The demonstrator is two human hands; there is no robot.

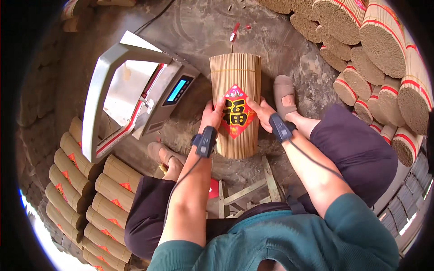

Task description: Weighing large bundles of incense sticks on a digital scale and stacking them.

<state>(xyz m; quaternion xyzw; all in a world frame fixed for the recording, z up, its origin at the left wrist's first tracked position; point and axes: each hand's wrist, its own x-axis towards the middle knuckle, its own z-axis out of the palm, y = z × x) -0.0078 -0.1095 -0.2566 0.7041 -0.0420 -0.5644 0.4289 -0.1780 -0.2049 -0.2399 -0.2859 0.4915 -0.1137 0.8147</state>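
Note:
A thick bundle of thin tan sticks (236, 144), which look like incense sticks, stands in front of me, tied with a band near its far end. A red diamond-shaped paper label (235, 128) with black-and-gold print lies on its face. My left hand (212, 115) grips the bundle's left side, its thumb at the label's left edge. On the right side, my right hand (264, 114) holds the bundle too, thumb on the label's right corner. The fingers of both hands are partly hidden round the sides. Each wrist wears a dark strapped device with a cable.
A grey-white machine (181, 97) with a lit blue display and an arched frame stands at left. Labelled stick bundles (120, 174) are stacked at lower left; red-banded bundles (384, 45) pile up at right. A wooden stool (246, 192) is below me. A red strip (234, 32) lies beyond the bundle.

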